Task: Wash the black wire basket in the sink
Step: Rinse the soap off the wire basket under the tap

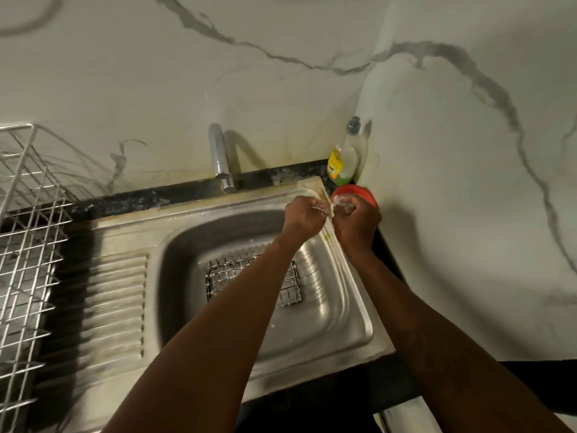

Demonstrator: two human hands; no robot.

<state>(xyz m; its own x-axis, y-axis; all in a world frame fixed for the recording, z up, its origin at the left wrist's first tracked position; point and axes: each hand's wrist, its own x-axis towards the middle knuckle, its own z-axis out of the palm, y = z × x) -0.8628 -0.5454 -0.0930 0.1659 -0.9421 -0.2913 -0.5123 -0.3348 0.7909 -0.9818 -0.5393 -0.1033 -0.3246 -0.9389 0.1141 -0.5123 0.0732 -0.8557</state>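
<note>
Black wire basket (254, 281) lies at the bottom of the sink (340, 310) bowl, partly hidden beneath the left forearm, and neither hand is on it. Both hands are raised at the far right corner of the sink, above a red container (354, 191) that sits on the table beside a bottle of green dish liquid (342, 162). Right hand (356, 218) is curled closed around a pale, sudsy scrubbing pad (337, 204); left hand (304, 214) is pinched closed on the edge of the same pad, a thin strand stretched between the two. Tap (220, 157) shows no water running. Assessment: the pad is being loaded or wrung ahead of scrubbing, so the basket's washing is not visibly under way. The basket appears rigid and light, an open mesh that should drain freely but will be slick once soaped, with wire ends that may snag the pad. Recommended hold is on the rim wire, fingers hooked through the mesh. A steel dish rack (28, 245) stands on the left.
</note>
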